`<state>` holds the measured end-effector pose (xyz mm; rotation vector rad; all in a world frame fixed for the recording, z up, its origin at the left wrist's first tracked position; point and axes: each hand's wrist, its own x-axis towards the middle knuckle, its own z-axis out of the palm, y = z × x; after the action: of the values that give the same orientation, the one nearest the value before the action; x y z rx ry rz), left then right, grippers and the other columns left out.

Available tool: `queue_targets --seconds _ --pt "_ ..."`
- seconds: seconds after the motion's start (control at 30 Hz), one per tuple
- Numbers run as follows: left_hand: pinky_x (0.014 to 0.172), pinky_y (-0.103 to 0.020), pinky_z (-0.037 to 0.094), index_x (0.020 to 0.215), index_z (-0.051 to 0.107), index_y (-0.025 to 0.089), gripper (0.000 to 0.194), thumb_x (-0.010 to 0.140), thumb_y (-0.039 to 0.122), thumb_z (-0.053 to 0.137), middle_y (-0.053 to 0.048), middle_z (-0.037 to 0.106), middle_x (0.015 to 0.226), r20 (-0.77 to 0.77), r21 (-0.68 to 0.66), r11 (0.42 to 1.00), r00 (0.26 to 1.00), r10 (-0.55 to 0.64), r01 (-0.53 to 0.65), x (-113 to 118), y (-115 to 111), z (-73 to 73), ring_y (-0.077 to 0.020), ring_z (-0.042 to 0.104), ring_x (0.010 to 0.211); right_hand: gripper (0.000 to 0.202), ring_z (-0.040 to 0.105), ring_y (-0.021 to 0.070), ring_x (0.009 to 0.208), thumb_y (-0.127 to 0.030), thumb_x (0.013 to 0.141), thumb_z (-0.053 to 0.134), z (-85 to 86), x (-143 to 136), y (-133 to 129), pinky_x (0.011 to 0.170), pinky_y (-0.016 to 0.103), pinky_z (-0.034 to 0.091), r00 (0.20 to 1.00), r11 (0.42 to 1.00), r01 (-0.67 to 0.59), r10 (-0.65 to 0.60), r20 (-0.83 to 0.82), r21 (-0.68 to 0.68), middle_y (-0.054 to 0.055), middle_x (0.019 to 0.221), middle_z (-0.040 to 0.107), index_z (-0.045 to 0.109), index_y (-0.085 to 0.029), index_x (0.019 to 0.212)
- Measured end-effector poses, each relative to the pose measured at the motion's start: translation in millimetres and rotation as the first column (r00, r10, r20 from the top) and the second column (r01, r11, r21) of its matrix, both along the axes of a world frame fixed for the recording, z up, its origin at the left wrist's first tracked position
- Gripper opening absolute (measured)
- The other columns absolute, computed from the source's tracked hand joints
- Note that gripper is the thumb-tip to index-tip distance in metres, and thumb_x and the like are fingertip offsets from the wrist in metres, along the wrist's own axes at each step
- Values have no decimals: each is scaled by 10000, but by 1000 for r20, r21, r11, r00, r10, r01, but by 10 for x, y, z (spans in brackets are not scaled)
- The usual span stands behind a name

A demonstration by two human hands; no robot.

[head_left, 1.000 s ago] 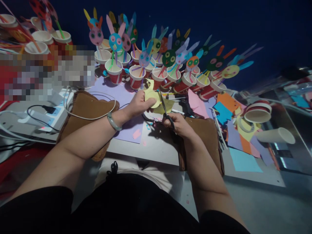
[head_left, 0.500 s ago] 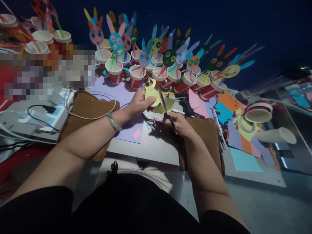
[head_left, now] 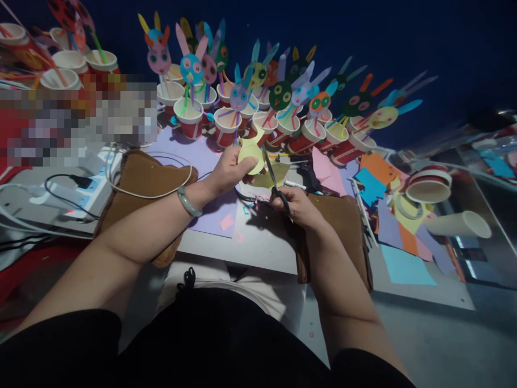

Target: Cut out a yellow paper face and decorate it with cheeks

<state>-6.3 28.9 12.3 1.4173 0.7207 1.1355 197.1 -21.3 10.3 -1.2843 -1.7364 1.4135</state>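
A rounded piece of yellow paper point(head_left: 251, 156) with a loose strip curling at its top is pinched in my left hand point(head_left: 234, 168), thumb on its face. My right hand point(head_left: 294, 205) grips black-handled scissors point(head_left: 272, 171), whose blades point up and away beside the right edge of the paper. Below the yellow piece lies a darker yellow-green sheet point(head_left: 277, 175). Purple paper point(head_left: 205, 215) with small pink scraps covers part of the table under my left forearm.
Red cups point(head_left: 229, 125) with paper rabbit faces on straws line the back. Brown pads point(head_left: 149, 178) lie under both forearms. A white power strip point(head_left: 91, 188) with cables is left; coloured paper scraps point(head_left: 379, 172) and a cup roll point(head_left: 462, 225) are right.
The yellow paper has turned slightly in my left hand, and its curled strip has shifted up and to the right. My right hand and the scissors have barely moved.
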Motion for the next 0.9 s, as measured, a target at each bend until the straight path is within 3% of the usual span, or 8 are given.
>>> queue_targets --seconds 0.37,0.7,0.9 --pt "447 -224 399 660 616 156 310 808 428 600 -24 587 541 -20 32 997 997 -70 71 15 -20 -28 -102 515 468 539 392 93 545 -659 612 781 -45 3 9 534 234 330 999 1000 -15 15 -29 1 -25 545 480 566 -167 575" --pt "438 -229 388 652 580 163 287 808 402 619 -22 574 538 -7 4 997 997 -74 74 25 -15 -79 -100 511 461 638 380 89 552 -769 604 736 -96 24 17 541 239 305 999 999 -25 26 -40 20 -26 556 467 522 -170 562" --pt "447 -228 397 647 588 161 301 812 410 628 -26 588 553 -18 -5 998 998 -67 67 25 -10 -90 -98 520 470 600 370 84 541 -733 645 726 -117 37 16 531 238 280 999 999 -30 31 -9 39 -32 550 461 533 -169 573"
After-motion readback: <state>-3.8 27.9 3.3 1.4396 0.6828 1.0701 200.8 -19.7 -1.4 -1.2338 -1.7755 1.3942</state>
